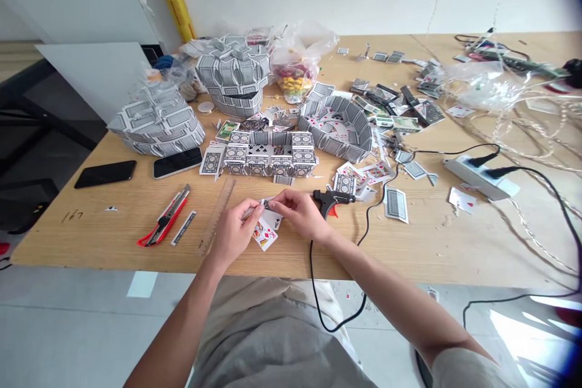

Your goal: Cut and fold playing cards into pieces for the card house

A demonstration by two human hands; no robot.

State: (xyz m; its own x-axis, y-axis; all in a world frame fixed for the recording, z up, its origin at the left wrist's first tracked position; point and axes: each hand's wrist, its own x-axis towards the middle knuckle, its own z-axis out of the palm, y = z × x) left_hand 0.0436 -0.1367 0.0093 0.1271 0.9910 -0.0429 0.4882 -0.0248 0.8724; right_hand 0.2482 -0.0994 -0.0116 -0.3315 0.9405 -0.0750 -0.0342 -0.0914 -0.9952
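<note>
My left hand (pixel 239 225) and my right hand (pixel 297 212) meet near the table's front edge, thumbs and fingers pinched on a small piece of playing card (pixel 265 202) between them. Just under them lie loose playing cards (pixel 266 237), a king of diamonds on top. To the left, a clear ruler (pixel 218 218) lies close to my left hand. A black glue gun (pixel 331 199) with an orange trigger rests right of my right hand. Behind my hands stands a rectangular box built of folded cards (pixel 270 157).
A red utility knife (pixel 166 218), a cut card strip (pixel 183 228) and two phones (pixel 105 174) lie to the left. Card-built lidded boxes (pixel 157 121) and an open card tray (pixel 341 142) stand behind. A power strip (pixel 482 177) sits right, with the glue gun's cord (pixel 369 212) looping over the edge.
</note>
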